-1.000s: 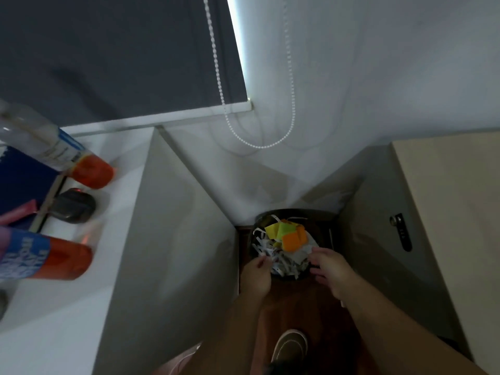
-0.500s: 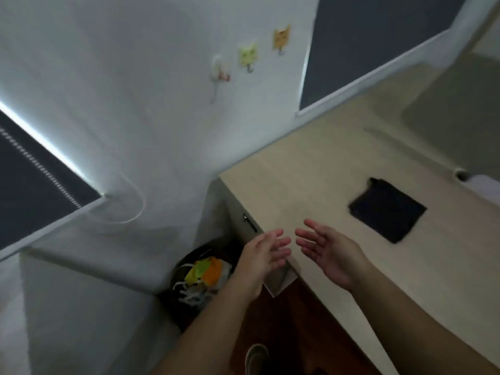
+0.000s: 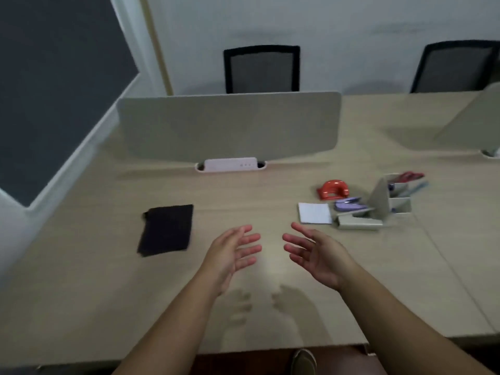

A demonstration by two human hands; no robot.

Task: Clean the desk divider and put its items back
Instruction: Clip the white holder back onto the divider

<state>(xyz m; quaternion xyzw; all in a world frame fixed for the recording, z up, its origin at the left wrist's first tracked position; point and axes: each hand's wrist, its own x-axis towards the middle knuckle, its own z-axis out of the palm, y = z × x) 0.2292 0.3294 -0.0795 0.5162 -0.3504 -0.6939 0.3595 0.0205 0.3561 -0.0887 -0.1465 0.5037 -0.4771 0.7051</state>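
Note:
The grey desk divider point(image 3: 230, 125) stands upright across the back of the wooden desk point(image 3: 108, 293). A black cloth point(image 3: 166, 230) lies flat on the desk, left of my hands. My left hand point(image 3: 234, 253) and my right hand point(image 3: 315, 251) hover over the desk's middle, palms facing each other, fingers spread, both holding nothing. To the right lie a white notepad point(image 3: 315, 213), a red hole punch point(image 3: 332, 189), a purple stapler point(image 3: 349, 203) and a grey organiser point(image 3: 384, 204) on its side with pens and red scissors in it.
A white power strip point(image 3: 230, 165) sits in the slot below the divider. Two black mesh chairs point(image 3: 262, 69) stand behind the desk. A second divider point(image 3: 470, 123) is at the far right. My shoe point(image 3: 304, 361) shows under the desk's front edge.
The view has swung from the waste bin on the floor up to the desk. Both hands rose from the bin and now hover empty over the desktop.

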